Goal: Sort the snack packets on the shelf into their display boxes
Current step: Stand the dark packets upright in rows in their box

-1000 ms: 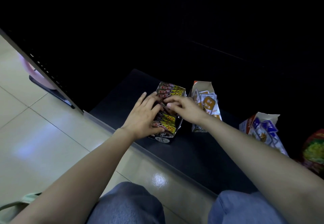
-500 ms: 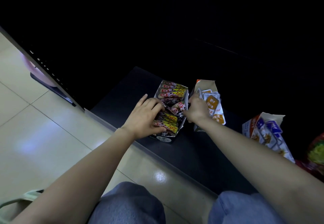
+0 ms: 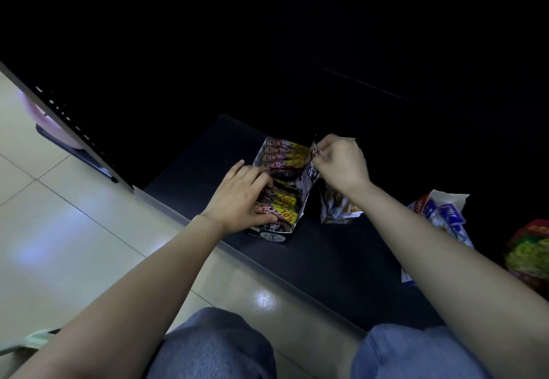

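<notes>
Here, at the front edge of the shelf (image 3: pixel 326 260), the left hand (image 3: pixel 237 197) clasps the front packets (image 3: pixel 282 209) in the display box (image 3: pixel 267 234). Just beyond, the right hand (image 3: pixel 341 164) pinches a dark packet (image 3: pixel 309 178), seemingly by its top seam. It is probably light and slippery, so best held at that sealed edge.

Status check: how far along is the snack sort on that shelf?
Done: the black display box holds rows of yellow-banded packets. In hand: the left hand grips the front ones; the right hand pinches a dark packet raised between that box and the orange box. Left: place that packet; the blue box looks untidy, and a red-green bag sits at far right.
</notes>
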`<action>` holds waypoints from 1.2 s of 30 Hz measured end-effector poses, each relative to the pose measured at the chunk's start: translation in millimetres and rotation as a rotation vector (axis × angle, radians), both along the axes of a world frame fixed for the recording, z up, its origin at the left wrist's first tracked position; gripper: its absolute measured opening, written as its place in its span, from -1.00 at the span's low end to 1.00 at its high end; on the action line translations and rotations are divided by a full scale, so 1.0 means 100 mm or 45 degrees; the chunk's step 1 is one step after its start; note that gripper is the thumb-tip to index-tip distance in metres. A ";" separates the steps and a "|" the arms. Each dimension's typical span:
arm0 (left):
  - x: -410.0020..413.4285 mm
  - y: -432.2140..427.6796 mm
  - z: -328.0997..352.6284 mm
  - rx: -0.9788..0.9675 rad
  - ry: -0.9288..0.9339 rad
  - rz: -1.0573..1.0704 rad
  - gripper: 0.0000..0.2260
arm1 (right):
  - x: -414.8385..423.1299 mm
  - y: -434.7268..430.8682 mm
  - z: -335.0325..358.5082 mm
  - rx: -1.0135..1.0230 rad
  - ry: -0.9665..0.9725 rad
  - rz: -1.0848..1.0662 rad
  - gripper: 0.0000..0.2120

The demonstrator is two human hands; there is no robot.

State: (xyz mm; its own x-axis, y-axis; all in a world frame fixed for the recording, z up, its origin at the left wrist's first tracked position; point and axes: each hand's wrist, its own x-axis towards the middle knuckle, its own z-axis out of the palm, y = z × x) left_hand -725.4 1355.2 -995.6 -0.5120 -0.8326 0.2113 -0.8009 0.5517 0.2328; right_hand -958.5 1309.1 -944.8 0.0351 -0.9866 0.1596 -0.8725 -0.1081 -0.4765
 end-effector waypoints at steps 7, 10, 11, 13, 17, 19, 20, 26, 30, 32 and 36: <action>-0.01 0.03 0.00 0.019 0.000 -0.004 -0.44 | -0.13 0.04 0.04 0.033 -0.200 0.226 -0.75; -0.02 0.03 0.00 0.038 -0.006 0.000 -0.45 | -0.18 0.02 0.02 0.103 -0.153 0.307 -0.86; -0.03 0.04 0.01 0.043 -0.005 0.001 -0.45 | -0.20 0.02 0.02 0.061 -0.115 0.332 -0.90; -0.03 0.04 0.01 0.048 0.002 0.001 -0.45 | -0.22 0.00 0.04 -0.058 -0.116 0.290 -0.88; -0.02 0.06 0.01 0.057 0.009 -0.002 -0.43 | -0.18 -0.04 0.17 -0.222 -0.235 0.294 -0.84; -0.02 0.06 0.01 0.052 -0.004 -0.002 -0.41 | -0.14 -0.03 0.18 -0.231 -0.243 0.308 -0.80; -0.02 0.06 0.00 0.050 -0.017 0.000 -0.40 | -0.13 -0.01 0.18 -0.244 -0.237 0.294 -0.77; -0.02 0.07 0.01 0.070 -0.036 0.019 -0.35 | -0.13 0.00 0.18 -0.195 -0.298 0.241 -0.85; -0.03 0.06 0.00 0.057 -0.032 0.027 -0.36 | -0.16 0.02 0.17 0.340 -0.490 0.196 -0.70; -0.03 0.06 0.00 0.061 -0.026 0.029 -0.37 | -0.25 0.01 0.21 0.457 -0.674 0.138 -0.61; -0.03 0.07 0.01 0.087 0.016 0.013 -0.36 | -0.43 -0.03 0.30 0.258 -1.005 -0.020 -0.75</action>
State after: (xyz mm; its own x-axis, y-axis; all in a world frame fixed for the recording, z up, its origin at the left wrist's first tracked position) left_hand -728.2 1362.7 -994.5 -0.5014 -0.8502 0.1602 -0.8031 0.5263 0.2795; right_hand -1001.4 1305.8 -914.6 -0.0273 -0.9984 -0.0499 -0.2722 0.0555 -0.9606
